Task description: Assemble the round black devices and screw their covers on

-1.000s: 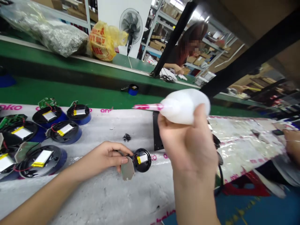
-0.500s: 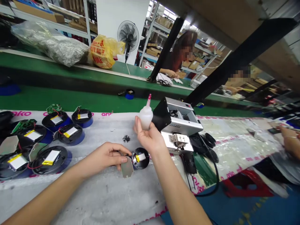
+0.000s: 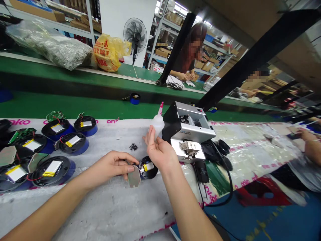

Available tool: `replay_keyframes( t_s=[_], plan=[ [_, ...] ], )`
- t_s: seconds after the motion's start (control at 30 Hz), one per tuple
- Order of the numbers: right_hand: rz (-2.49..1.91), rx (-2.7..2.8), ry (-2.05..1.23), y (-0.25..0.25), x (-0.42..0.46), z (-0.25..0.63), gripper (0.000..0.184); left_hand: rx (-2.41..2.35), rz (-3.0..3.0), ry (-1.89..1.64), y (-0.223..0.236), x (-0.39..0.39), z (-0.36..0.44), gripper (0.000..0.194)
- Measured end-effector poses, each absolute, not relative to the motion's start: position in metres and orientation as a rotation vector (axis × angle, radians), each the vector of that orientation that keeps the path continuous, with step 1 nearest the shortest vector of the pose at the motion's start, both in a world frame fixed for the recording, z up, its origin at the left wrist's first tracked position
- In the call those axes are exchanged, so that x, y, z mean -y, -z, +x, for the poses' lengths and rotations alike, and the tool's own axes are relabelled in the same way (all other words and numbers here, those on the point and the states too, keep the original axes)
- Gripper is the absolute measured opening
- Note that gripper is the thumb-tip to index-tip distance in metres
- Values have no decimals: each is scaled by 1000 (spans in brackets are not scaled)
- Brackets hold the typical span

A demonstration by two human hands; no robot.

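Observation:
My left hand (image 3: 119, 165) pinches a flat grey-green circuit board (image 3: 134, 177) between thumb and fingers. Right beside it lies a small round black housing (image 3: 148, 168) with a silver battery, yellow tape and red wires inside. My right hand (image 3: 160, 150) has its fingers round the lower part of a white squeeze bottle (image 3: 158, 123), whose pink nozzle points up. The bottle stands close to the left side of a silver and black bench machine (image 3: 192, 125). A small heap of black screws (image 3: 133, 146) lies between my hands and the back of the mat.
Several blue-rimmed round housings (image 3: 86, 125) with batteries and boards crowd the left. A black cable (image 3: 231, 187) loops off the machine's right side. Behind, a green ledge (image 3: 140, 75) carries a yellow bag (image 3: 106, 55). A co-worker's arm (image 3: 311, 142) is at far right.
My right hand and the squeeze bottle have shifted slightly right, closer to the machine, and the fingers cover more of the bottle. My left hand keeps the board beside the housing.

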State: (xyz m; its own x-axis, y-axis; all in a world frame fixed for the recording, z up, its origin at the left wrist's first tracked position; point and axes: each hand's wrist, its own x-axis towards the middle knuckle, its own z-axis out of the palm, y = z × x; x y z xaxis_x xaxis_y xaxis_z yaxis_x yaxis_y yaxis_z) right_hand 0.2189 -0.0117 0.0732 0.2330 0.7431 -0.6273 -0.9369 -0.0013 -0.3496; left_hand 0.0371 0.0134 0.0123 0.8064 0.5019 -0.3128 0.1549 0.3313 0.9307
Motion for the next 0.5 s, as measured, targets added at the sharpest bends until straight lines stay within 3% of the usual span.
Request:
replay_keyframes(
  t_s=[0.03,0.13,0.17,0.27,0.37,0.43,0.5],
  plan=[
    [-835,-270,-1331,-77,17,216,23,-627,1227,-250,-13,-13,37,19],
    [-878,-201,-1275,-92,41,207,50,-610,1200,-252,-12,-14,37,19],
    [-886,-193,-1266,-97,52,206,51,-605,1190,-254,-12,-14,37,19],
    [-955,85,-1122,-102,89,205,33,-657,1152,-286,-14,-11,39,19],
    [-1239,1028,-458,-87,118,207,25,-758,1068,-399,-17,-1,45,21],
    [-1383,1605,21,-70,128,208,34,-763,995,-489,-20,10,52,24],
    [-1435,1915,298,-54,132,210,38,-751,940,-554,-22,21,60,25]
  ],
)
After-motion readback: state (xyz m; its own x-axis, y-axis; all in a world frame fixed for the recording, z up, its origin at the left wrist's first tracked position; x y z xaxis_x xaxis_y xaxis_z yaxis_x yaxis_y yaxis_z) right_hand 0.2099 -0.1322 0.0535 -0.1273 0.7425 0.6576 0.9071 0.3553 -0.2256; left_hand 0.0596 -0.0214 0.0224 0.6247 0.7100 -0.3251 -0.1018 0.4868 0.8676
